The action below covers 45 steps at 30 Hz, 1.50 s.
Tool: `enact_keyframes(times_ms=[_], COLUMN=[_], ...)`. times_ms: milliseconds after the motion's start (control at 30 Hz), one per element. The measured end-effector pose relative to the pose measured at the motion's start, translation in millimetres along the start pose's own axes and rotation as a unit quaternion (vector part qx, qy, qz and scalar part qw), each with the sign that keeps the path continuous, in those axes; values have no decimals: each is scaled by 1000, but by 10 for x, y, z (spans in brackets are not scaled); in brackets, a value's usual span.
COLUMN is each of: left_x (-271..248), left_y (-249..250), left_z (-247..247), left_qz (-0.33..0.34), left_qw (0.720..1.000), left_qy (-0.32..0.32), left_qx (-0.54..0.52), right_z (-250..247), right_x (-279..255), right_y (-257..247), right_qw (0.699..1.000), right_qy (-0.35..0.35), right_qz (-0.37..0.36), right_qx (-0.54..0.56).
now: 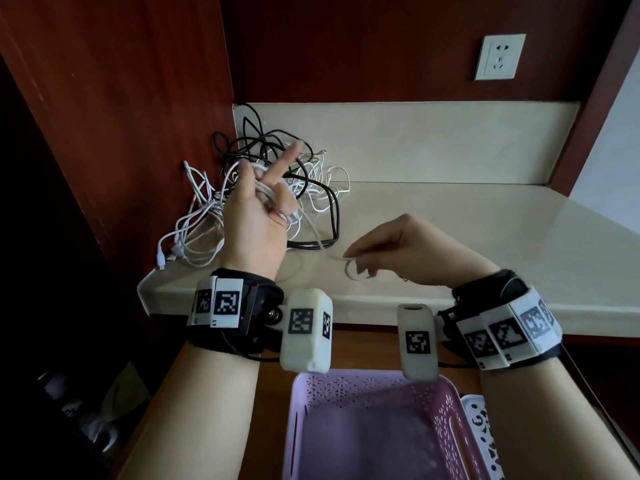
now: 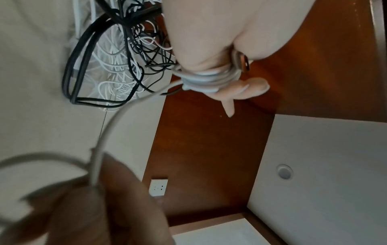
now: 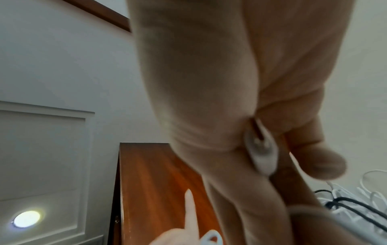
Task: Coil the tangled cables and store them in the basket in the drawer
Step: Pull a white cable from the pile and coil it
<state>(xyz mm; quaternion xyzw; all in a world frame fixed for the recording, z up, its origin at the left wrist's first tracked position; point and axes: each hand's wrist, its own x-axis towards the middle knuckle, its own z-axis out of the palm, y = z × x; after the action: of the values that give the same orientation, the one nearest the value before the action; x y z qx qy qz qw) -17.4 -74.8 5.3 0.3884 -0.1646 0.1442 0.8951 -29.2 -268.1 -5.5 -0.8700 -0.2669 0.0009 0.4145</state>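
Dark red wood panels [image 1: 114,81] closed in a pale stone counter [image 1: 450,216], where a wall socket [image 1: 500,57] sat high on the back panel. You held your left hand [image 1: 256,216] upright over the counter's left end, palm toward you, with several turns of a white cable [image 1: 313,233] wound round its middle fingers. The index finger [image 1: 282,161] pointed straight up and the thumb stood out to the side; the left wrist view showed the white turns [image 2: 204,79] packed tight below the knuckles. From that bundle the cable's free length ran down and right to your right hand [image 1: 408,251], which hovered low over the counter's front edge, knuckles up. Its thumb and fingertips pinched the cable near its end, where the cable curled into a small loop [image 1: 353,271]. The right wrist view was blurred, though it showed a white cable piece [image 3: 261,149] caught between the thumb and curled fingers.

Behind your left hand lay the tangle of black and white cables [image 1: 311,188], heaped against the left panel, some white plugs [image 1: 166,258] hanging near the counter's corner. Below the counter a drawer [image 1: 194,368] stood open, and in it sat a lilac plastic basket [image 1: 446,403] with pierced walls. A white patterned object [image 1: 481,427] lay just beside the basket's right rim.
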Motion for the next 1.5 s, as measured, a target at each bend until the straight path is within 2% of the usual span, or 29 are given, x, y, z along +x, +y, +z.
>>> enact_keyframes(times_ms=[133, 200, 300, 367, 433, 533, 600, 633, 733, 833, 933, 1000, 1167, 1267, 1333, 1400, 1467, 1500], left_x=[34, 15, -23, -20, -27, -70, -78, -62, -19, -12, -20, -22, 66, 93, 97, 117, 131, 154], left_y=[-20, -51, -88, -124, -165, -239, -286, -304, -307, -259, -222, -229, -245, -236, -257, -279, -247, -235], left_z=[-67, -50, 12, 22, 10, -8, -33, -50, -63, -41, 15, 49, -69, -125, -121, -143, -185, -224], left_qz=[28, 30, 25, 13, -3, -24, 13, 39, 70, 87, 70, 66, 66, 95, 115, 121, 106, 91], left_qw=[996, 993, 978, 956, 917, 825, 762, 750, 770, 800, 854, 860, 851, 816, 795, 781, 781, 782], left_qy=[76, 86, 45, -2, -53, -149, -177, -165, -132, -90, -23, -2, 12, 35, 47, 62, 76, 82], left_qx=[27, 74, 204, 293, 396, 544, 623, 640, 621, 587, 515, 507, 521, 570, 594, 609, 611, 611], right_z=[21, 24, -13, -48, -61, -49, -42, -39, -28, -33, -41, -15, 93, 115, 123, 111, 88, 79], right_x=[-40, -49, -65, -77, -76, -40, -1, 11, 22, 42, 40, 42, 112, 98, 103, 105, 82, 69], right_y=[-81, -102, -106, -95, -81, -63, -52, -41, -14, 14, 60, 79, 22, -27, -48, -53, -55, -51], right_qw=[997, 995, 995, 996, 995, 994, 990, 986, 969, 927, 884, 871, 892, 887, 895, 924, 969, 981], right_qy=[-72, -83, -54, -25, -4, 23, 62, 78, 77, 17, -63, -70, 67, 109, 149, 166, 166, 163], right_qz=[-25, -41, -59, -73, -87, -81, -53, -37, -22, -26, -86, -127, -121, -87, -59, -46, -56, -62], right_qx=[27, 36, 53, 48, 44, 72, 114, 140, 234, 375, 456, 469, 430, 440, 417, 340, 175, 86])
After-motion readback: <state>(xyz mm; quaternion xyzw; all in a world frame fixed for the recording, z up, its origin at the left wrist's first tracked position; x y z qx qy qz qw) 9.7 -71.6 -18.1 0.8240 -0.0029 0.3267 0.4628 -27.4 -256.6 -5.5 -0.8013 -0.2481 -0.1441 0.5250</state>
